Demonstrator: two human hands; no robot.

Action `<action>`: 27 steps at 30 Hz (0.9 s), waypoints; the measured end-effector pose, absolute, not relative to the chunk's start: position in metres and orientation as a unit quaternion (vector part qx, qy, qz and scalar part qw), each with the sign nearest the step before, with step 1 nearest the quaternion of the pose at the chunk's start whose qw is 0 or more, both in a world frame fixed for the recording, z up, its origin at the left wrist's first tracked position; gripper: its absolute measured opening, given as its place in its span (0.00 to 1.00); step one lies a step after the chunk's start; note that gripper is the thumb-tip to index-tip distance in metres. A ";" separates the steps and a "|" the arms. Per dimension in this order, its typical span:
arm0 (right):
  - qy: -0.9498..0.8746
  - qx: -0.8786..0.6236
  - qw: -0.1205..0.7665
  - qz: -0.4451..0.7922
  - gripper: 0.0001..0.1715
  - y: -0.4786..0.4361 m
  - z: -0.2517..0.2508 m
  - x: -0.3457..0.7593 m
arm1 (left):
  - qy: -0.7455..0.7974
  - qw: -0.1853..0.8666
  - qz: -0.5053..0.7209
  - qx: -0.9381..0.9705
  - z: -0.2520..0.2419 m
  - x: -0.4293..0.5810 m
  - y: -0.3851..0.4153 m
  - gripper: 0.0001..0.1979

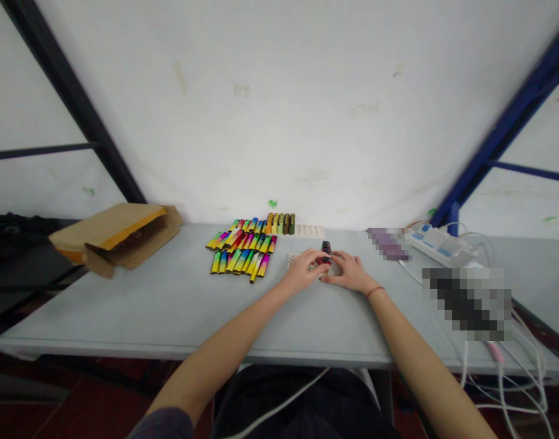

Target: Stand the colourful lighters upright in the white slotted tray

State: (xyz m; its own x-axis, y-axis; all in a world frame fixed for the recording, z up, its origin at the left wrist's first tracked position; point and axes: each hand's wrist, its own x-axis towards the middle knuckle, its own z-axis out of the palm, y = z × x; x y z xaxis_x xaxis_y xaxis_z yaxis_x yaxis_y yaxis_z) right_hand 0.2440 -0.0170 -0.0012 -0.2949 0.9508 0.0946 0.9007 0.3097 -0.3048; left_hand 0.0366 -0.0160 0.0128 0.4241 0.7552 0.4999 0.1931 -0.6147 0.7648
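Observation:
Between my two hands, near the back middle of the table, is a short row of small black-and-red pieces (326, 247), too small to name surely. My left hand (304, 269) has its fingers curled against these pieces from the left. From the right, my right hand (350, 272) bends around them, its thumb and forefinger at their side. A white holed tray (292, 260) lies partly hidden under my left hand. To the left, several shiny rainbow-coloured lighter-like tubes (242, 261) lie in rows. Behind them stands a block of upright gold-topped pieces (280, 224).
A second white holed tray (310, 231) lies by the wall. An open cardboard box (119, 235) is at left. On the right are a blurred purple item (389, 242), a power strip (439, 245), a blurred dark item (464, 303) and white cables (542, 366).

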 end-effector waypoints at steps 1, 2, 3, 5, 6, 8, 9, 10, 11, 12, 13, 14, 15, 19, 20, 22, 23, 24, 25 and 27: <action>-0.799 -0.579 0.130 0.096 0.43 -0.017 -0.002 0.243 | 0.309 0.318 0.436 0.783 0.011 0.037 -0.015 0.09; -0.799 -0.579 0.131 0.095 0.43 -0.017 -0.002 0.242 | 0.315 0.319 0.431 0.783 0.009 0.037 -0.015 0.09; -0.800 -0.578 0.132 0.095 0.43 -0.017 -0.003 0.240 | 0.321 0.317 0.426 0.784 0.008 0.037 -0.014 0.09; -0.803 -0.572 0.134 0.099 0.44 -0.016 -0.003 0.238 | 0.331 0.308 0.419 0.787 0.007 0.037 -0.013 0.09; -0.805 -0.569 0.135 0.105 0.46 -0.015 -0.002 0.239 | 0.336 0.301 0.417 0.789 0.006 0.037 -0.013 0.09; -0.803 -0.566 0.144 0.121 0.50 -0.015 0.005 0.252 | 0.348 0.283 0.414 0.792 0.005 0.038 -0.013 0.10; -0.795 -0.571 0.157 0.131 0.50 -0.017 0.010 0.265 | 0.355 0.274 0.414 0.792 0.004 0.038 -0.013 0.10; -0.780 -0.584 0.180 0.135 0.46 -0.020 0.017 0.282 | 0.361 0.267 0.414 0.792 0.004 0.038 -0.013 0.11; -0.756 -0.606 0.210 0.131 0.40 -0.025 0.025 0.304 | 0.367 0.262 0.414 0.791 0.003 0.039 -0.013 0.12; -0.724 -0.640 0.227 0.120 0.34 -0.031 0.032 0.329 | 0.371 0.257 0.411 0.792 0.003 0.039 -0.014 0.13; -0.689 -0.683 0.222 0.100 0.30 -0.039 0.038 0.356 | 0.374 0.251 0.406 0.795 0.003 0.040 -0.014 0.13; -0.653 -0.728 0.195 0.070 0.27 -0.048 0.043 0.383 | 0.375 0.244 0.399 0.800 0.003 0.041 -0.014 0.13; -0.609 -0.776 0.158 0.033 0.26 -0.058 0.045 0.409 | 0.376 0.237 0.391 0.806 0.004 0.041 -0.015 0.13; -0.492 -0.870 0.034 -0.014 0.34 -0.085 0.035 0.472 | 0.369 0.210 0.380 0.822 0.006 0.041 -0.017 0.10; -0.493 -0.869 0.028 0.009 0.34 -0.087 0.029 0.476 | 0.364 0.207 0.383 0.824 0.007 0.040 -0.017 0.10; -0.496 -0.867 0.031 0.025 0.36 -0.086 0.020 0.476 | 0.354 0.200 0.386 0.828 0.007 0.039 -0.018 0.11; -0.489 -0.872 0.030 0.026 0.38 -0.083 0.017 0.473 | 0.352 0.195 0.385 0.830 0.006 0.038 -0.019 0.12; -0.480 -0.877 0.030 0.022 0.40 -0.079 0.014 0.469 | 0.352 0.188 0.385 0.832 0.006 0.037 -0.019 0.13; -0.468 -0.883 0.029 0.015 0.41 -0.076 0.013 0.466 | 0.353 0.181 0.384 0.834 0.007 0.036 -0.020 0.14; -0.454 -0.891 0.024 0.009 0.44 -0.070 0.012 0.463 | 0.359 0.166 0.384 0.834 0.009 0.034 -0.021 0.17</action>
State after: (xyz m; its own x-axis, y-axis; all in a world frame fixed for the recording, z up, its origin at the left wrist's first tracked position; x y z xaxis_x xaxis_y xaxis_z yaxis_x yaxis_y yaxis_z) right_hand 0.4633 -0.0698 0.0115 0.5871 0.8095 0.0056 0.8086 -0.5862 -0.0507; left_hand 0.0336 -0.0206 0.0095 0.4468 0.7270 0.5214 0.4718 -0.6867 0.5531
